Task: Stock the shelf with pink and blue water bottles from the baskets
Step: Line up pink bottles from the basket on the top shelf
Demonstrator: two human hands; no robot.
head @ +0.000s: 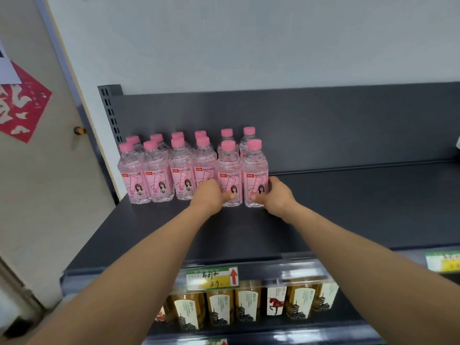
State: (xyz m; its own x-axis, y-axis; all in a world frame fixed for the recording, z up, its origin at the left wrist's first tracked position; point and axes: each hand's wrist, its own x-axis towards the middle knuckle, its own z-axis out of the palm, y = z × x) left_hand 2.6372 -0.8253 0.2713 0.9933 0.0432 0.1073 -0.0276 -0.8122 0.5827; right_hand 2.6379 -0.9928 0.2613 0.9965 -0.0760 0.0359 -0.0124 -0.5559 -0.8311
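Observation:
Several pink-capped peach soda bottles stand in two rows at the left of the dark grey shelf. My left hand grips the lower part of the fifth front bottle. My right hand grips the sixth front bottle, the rightmost one, with its thumb on the label and its fingers round the right side. Both bottles stand upright on the shelf. No blue bottles and no baskets are in view.
To the right of the bottles the shelf is bare dark metal. A price tag hangs on the shelf's front edge. Below it stand several amber tea bottles. A door with a red paper cutting is at the left.

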